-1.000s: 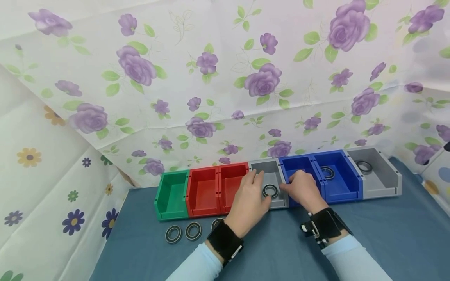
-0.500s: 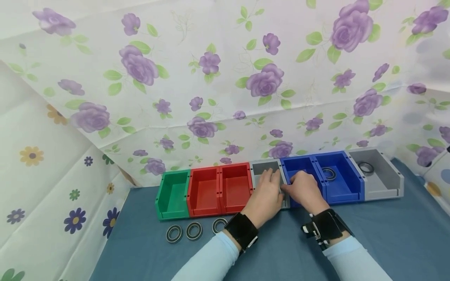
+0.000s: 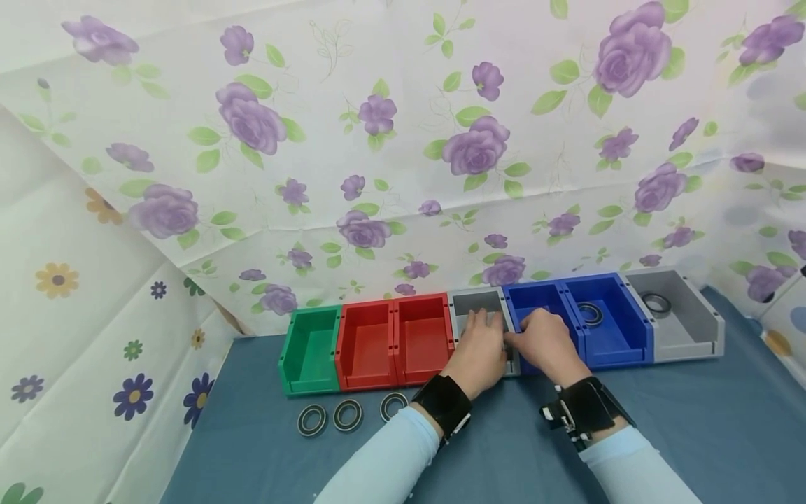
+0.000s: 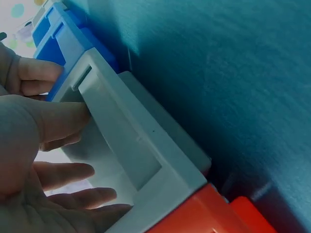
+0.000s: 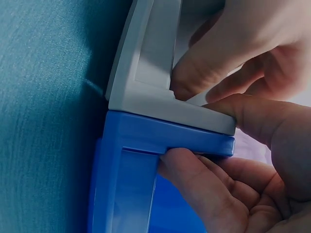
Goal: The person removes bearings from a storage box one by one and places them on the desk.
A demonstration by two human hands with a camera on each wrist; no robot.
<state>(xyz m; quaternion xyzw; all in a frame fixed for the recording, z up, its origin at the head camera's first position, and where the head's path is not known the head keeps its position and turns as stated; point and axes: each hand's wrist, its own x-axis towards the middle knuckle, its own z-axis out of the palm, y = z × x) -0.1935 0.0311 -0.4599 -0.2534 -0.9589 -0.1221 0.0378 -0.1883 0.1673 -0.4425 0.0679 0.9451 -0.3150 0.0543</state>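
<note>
My left hand (image 3: 481, 355) reaches into the middle grey bin (image 3: 474, 301), fingers extended. In the left wrist view, its spread fingers (image 4: 73, 172) are over the bin's inside, with the thumb near the front lip. No bearing shows there; the one seen in this bin earlier is hidden from view. My right hand (image 3: 543, 339) pinches the adjoining side walls of the grey bin and the blue bin (image 3: 527, 294). The right wrist view shows its thumb on the grey wall (image 5: 194, 114) and its curled fingers (image 5: 199, 182) on the blue side.
Left of the grey bin stand two red bins (image 3: 365, 343) and a green bin (image 3: 313, 350). Ball bearings lie in the right blue bin (image 3: 613, 343) and the end grey bin (image 3: 689, 329). Three bearings (image 3: 348, 415) lie on the blue cloth before the row.
My left hand has moved right and deeper into the grey bin, covering the bearing that was visible there. My right hand keeps its grip on the bin walls.
</note>
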